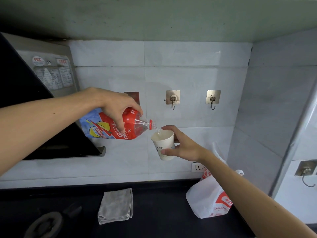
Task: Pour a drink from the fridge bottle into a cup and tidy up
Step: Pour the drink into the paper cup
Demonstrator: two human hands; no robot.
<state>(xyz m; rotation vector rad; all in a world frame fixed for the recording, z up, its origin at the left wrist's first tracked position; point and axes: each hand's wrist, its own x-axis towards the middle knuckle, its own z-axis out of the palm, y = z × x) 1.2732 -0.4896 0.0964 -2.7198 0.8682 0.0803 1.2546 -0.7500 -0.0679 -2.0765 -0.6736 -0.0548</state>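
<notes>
1 red-labelled bottle (106,124) tilts over white cup (164,143).

"PICC" is being shown in red on a round sticker (38,61) on the range hood (56,48). "Ice Tea" is being displayed in white on the bottle (103,129) label. "8000" is being shown on the white bag (204,198). The cup (164,143) print is being left unread, too small.
</notes>
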